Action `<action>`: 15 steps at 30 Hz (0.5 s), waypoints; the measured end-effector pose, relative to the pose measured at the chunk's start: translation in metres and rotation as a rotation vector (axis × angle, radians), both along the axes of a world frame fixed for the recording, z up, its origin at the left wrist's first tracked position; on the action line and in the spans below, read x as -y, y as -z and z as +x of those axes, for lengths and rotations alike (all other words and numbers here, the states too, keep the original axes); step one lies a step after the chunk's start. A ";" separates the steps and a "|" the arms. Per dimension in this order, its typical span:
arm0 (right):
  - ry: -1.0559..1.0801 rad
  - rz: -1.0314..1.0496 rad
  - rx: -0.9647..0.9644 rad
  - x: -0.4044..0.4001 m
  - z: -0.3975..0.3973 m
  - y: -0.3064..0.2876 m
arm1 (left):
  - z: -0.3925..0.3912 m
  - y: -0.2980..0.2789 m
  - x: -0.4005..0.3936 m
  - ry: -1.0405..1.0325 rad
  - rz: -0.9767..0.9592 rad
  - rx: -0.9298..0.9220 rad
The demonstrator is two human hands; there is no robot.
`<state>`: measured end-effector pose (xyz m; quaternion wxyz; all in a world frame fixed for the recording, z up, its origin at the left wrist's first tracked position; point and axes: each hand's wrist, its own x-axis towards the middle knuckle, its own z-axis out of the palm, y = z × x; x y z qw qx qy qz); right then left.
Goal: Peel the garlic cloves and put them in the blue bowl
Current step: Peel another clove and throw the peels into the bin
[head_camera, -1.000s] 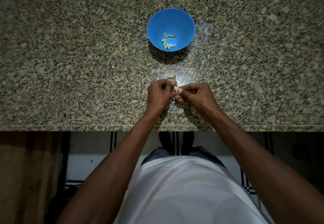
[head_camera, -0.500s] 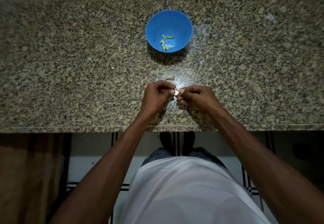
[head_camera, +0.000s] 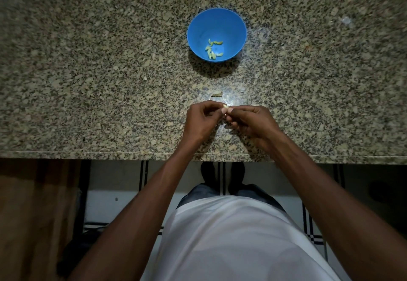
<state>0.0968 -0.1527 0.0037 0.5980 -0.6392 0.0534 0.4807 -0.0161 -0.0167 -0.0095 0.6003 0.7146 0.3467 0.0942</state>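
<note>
Granite made up the counter (head_camera: 88, 82) you stood at, speckled and busy, and that pattern was your first hazard: anything pale you dropped on it would have been hard to find again. The blue bowl (head_camera: 217, 35) sat toward the far edge, near the middle of the counter's length, well apart from your hands, with a few peeled cloves (head_camera: 214, 48) lying at its bottom. That gap mattered, I judged, since a slippery clove carried across it could have slid out of your fingers before it reached the rim.

Your left hand (head_camera: 201, 121) and right hand (head_camera: 253, 122) met close to the near edge, fingers curled, fingertips touching, both pinching one small garlic clove (head_camera: 224, 106) between them. Only a pale tip of it showed, so I could not tell how much skin remained on it. Working so near the edge carried a risk: a clove squeezed too hard might have shot out and dropped to the floor below.

A scrap of peel (head_camera: 217, 94) lay on the counter just beyond your fingertips, toward the bowl. You could easily have mistaken such scraps for cloves.
</note>
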 end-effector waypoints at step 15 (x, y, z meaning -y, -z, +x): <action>-0.024 -0.041 0.061 -0.007 -0.003 -0.001 | -0.002 -0.003 0.000 -0.085 -0.040 -0.021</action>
